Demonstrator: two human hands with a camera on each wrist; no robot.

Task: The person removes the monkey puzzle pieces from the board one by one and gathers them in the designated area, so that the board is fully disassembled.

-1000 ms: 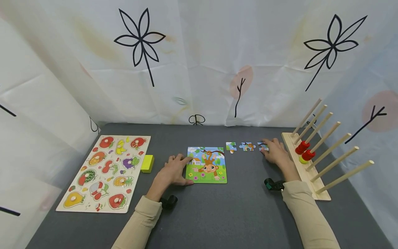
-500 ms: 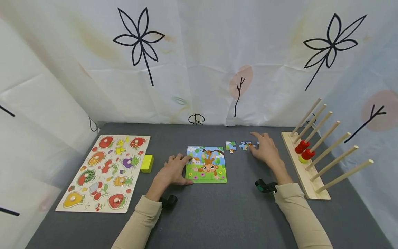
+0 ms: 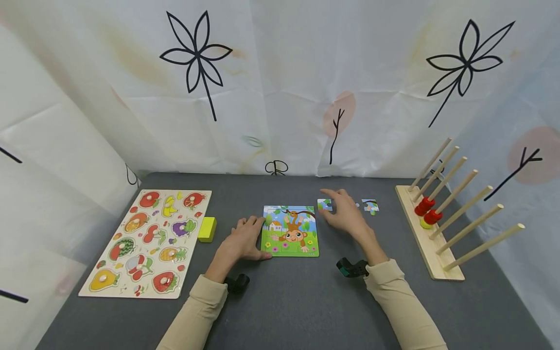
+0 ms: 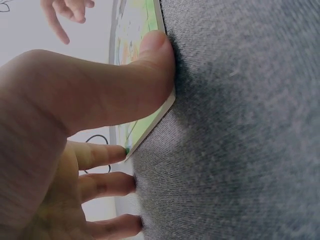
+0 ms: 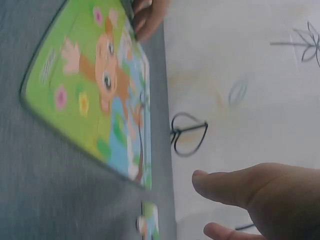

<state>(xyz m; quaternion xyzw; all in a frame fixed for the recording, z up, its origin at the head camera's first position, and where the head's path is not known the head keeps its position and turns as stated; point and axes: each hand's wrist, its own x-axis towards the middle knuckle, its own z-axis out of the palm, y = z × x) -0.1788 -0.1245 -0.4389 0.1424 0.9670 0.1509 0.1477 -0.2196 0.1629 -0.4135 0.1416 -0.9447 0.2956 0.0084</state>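
A square monkey jigsaw puzzle (image 3: 290,233) lies at the table's middle. Resting against its left side is my left hand (image 3: 241,240); in the left wrist view the thumb (image 4: 155,65) touches the board's edge and the other fingers are extended. My right hand (image 3: 347,214) hovers right of the puzzle, thumb and index finger spread about the left loose jigsaw piece (image 3: 323,201), holding nothing. That piece also shows in the right wrist view, apart from the fingers. The right hand mostly hides a second piece (image 3: 357,204). Farther right lies a third jigsaw piece (image 3: 370,206).
On the left lies a fruit peg board (image 3: 142,243), with a yellow-green block (image 3: 207,229) at its right edge. A wooden peg rack (image 3: 430,243) with red and yellow beads (image 3: 428,211) stands on the right. Patterned curtains (image 3: 280,97) enclose the grey table (image 3: 297,301).
My right hand has moved left from the rightmost piece, past the middle one, to the left loose piece. The rightmost piece is uncovered. My left hand stays at the puzzle.
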